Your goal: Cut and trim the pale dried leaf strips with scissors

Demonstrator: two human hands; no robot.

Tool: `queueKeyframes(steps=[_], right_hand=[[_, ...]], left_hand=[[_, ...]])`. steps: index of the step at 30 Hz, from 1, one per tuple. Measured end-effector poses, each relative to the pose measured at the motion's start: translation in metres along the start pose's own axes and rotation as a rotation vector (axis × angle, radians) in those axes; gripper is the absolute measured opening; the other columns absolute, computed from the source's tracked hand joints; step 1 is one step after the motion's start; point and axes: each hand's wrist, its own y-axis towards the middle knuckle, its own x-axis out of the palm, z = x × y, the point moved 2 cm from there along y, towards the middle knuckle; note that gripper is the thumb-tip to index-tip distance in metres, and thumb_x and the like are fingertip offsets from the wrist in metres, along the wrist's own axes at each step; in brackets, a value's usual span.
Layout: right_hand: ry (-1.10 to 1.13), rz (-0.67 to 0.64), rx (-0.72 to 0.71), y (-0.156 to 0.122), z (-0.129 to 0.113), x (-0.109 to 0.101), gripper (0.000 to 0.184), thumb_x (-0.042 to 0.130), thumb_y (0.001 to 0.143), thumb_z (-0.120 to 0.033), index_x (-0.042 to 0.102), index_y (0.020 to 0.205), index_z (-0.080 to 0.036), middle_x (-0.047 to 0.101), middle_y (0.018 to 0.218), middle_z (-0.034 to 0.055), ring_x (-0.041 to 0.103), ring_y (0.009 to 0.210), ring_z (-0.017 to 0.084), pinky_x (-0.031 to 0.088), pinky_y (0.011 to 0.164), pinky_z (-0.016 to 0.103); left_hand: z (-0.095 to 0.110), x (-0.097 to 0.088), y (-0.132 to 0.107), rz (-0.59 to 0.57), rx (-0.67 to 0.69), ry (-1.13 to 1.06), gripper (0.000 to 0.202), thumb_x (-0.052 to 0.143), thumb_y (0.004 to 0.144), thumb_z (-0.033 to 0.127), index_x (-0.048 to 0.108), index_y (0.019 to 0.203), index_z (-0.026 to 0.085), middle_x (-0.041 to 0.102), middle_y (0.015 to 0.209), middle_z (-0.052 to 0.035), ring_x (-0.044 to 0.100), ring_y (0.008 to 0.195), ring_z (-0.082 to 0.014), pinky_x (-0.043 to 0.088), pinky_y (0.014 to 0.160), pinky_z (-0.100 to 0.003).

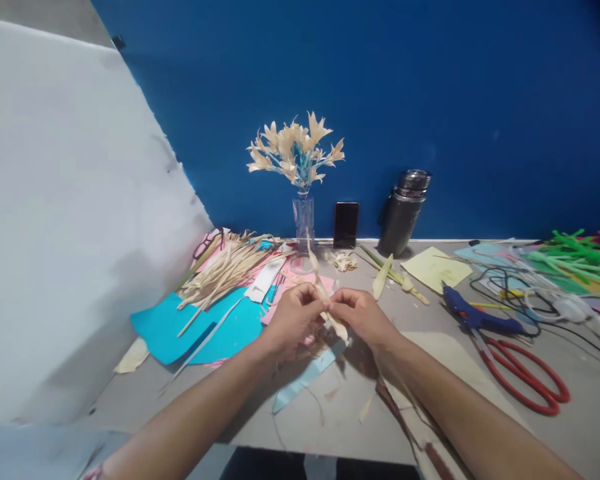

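Between both hands, just above the table, runs a pale strip of dried husk [335, 325], twisted at its upper end and loose at the lower end. My left hand [296, 312] pinches it from the left, thumb against forefinger. From the right, my right hand [361, 315] pinches the same strip, and the fingertips of both hands nearly meet. Beneath them lie husk scraps and a light blue paper strip [310, 379]. Behind the hands stands a clear bottle [304, 220] holding a bunch of cream husk flowers [295, 145] on blue stems.
A husk pile [225, 270] lies on blue paper [215, 333] at left. A phone [347, 225] and a dark flask [404, 215] lean against the blue wall. To the right are a glue gun [475, 313], red-handled scissors [525, 373], cables and green pipe cleaners [575, 260].
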Motion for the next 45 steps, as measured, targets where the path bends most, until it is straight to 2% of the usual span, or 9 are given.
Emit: queueKeyframes(steps=[5, 10, 20, 22, 25, 28, 33, 38, 45], right_hand=[[-0.255, 0.028, -0.058, 0.003, 0.008, 0.003, 0.015, 0.057, 0.076, -0.028, 0.055, 0.066, -0.018, 0.051, 0.059, -0.0031, 0.043, 0.056, 0.011, 0.032, 0.053, 0.023], [-0.369, 0.024, -0.045, 0.0, 0.009, 0.007, 0.014, 0.054, 0.078, -0.028, 0.052, 0.067, -0.019, 0.052, 0.059, -0.003, 0.044, 0.055, 0.012, 0.033, 0.052, 0.023], [-0.539, 0.06, -0.028, -0.008, 0.002, 0.009, 0.01, 0.052, 0.075, -0.024, 0.053, 0.066, -0.02, 0.056, 0.059, -0.0031, 0.048, 0.055, 0.013, 0.034, 0.054, 0.023], [-0.511, 0.066, -0.01, -0.009, 0.001, 0.009, 0.009, 0.053, 0.073, -0.023, 0.052, 0.064, -0.02, 0.055, 0.057, -0.0034, 0.047, 0.054, 0.012, 0.033, 0.053, 0.023], [-0.478, 0.083, -0.002, -0.008, 0.0, 0.008, 0.009, 0.053, 0.071, -0.023, 0.053, 0.063, -0.02, 0.054, 0.056, -0.0036, 0.046, 0.053, 0.012, 0.033, 0.051, 0.022], [-0.474, 0.108, -0.001, -0.006, 0.002, 0.008, 0.01, 0.053, 0.072, -0.026, 0.055, 0.064, -0.019, 0.055, 0.056, -0.0033, 0.047, 0.053, 0.012, 0.033, 0.051, 0.023], [-0.516, 0.095, -0.017, -0.006, 0.001, 0.008, 0.011, 0.053, 0.073, -0.025, 0.055, 0.064, -0.019, 0.057, 0.057, -0.0025, 0.048, 0.054, 0.012, 0.033, 0.052, 0.023], [-0.553, 0.052, -0.008, -0.011, -0.003, 0.01, 0.01, 0.053, 0.071, -0.02, 0.053, 0.061, -0.02, 0.056, 0.056, -0.0032, 0.047, 0.053, 0.012, 0.032, 0.052, 0.022], [-0.651, 0.03, -0.049, -0.013, -0.003, 0.014, 0.011, 0.053, 0.075, -0.02, 0.052, 0.063, -0.021, 0.059, 0.058, -0.0022, 0.05, 0.055, 0.014, 0.031, 0.053, 0.024]], left_hand=[[-0.013, -0.002, 0.012, 0.149, 0.074, 0.068, 0.01, 0.061, 0.067, 0.016, 0.051, 0.067, 0.018, 0.054, 0.054, 0.0045, 0.053, 0.045, -0.0099, 0.039, 0.041, -0.018], [-0.024, -0.007, 0.019, 0.084, -0.015, -0.017, 0.006, 0.059, 0.068, 0.02, 0.056, 0.073, 0.017, 0.055, 0.053, 0.0036, 0.051, 0.04, -0.0114, 0.037, 0.038, -0.02], [-0.021, -0.029, 0.034, 0.281, 0.127, 0.216, 0.004, 0.054, 0.064, 0.015, 0.057, 0.062, 0.015, 0.059, 0.055, -0.001, 0.057, 0.046, -0.0134, 0.042, 0.044, -0.022], [-0.02, -0.035, 0.035, 0.221, 0.066, 0.049, 0.01, 0.056, 0.065, 0.018, 0.06, 0.074, 0.016, 0.063, 0.064, -0.0017, 0.06, 0.049, -0.0155, 0.048, 0.046, -0.026], [-0.02, -0.033, 0.031, 0.008, -0.028, -0.265, 0.036, 0.061, 0.064, 0.02, 0.06, 0.099, 0.019, 0.068, 0.087, -0.0042, 0.066, 0.06, -0.0179, 0.055, 0.051, -0.032], [-0.023, -0.023, 0.021, -0.117, -0.096, -0.291, 0.046, 0.065, 0.064, 0.022, 0.058, 0.11, 0.021, 0.068, 0.087, -0.0046, 0.065, 0.057, -0.0164, 0.05, 0.044, -0.025], [-0.03, -0.014, 0.015, 0.022, -0.13, -0.004, 0.016, 0.062, 0.069, 0.027, 0.062, 0.079, 0.015, 0.064, 0.062, -0.0048, 0.06, 0.046, -0.0166, 0.046, 0.036, -0.024], [-0.027, -0.02, 0.022, 0.038, -0.064, 0.002, 0.01, 0.059, 0.064, 0.021, 0.059, 0.073, 0.016, 0.064, 0.056, -0.0018, 0.061, 0.044, -0.0175, 0.045, 0.036, -0.024], [-0.024, -0.031, 0.03, 0.232, 0.184, 0.247, 0.009, 0.053, 0.064, 0.015, 0.053, 0.056, 0.017, 0.058, 0.048, 0.0012, 0.056, 0.044, -0.0112, 0.039, 0.042, -0.018]])
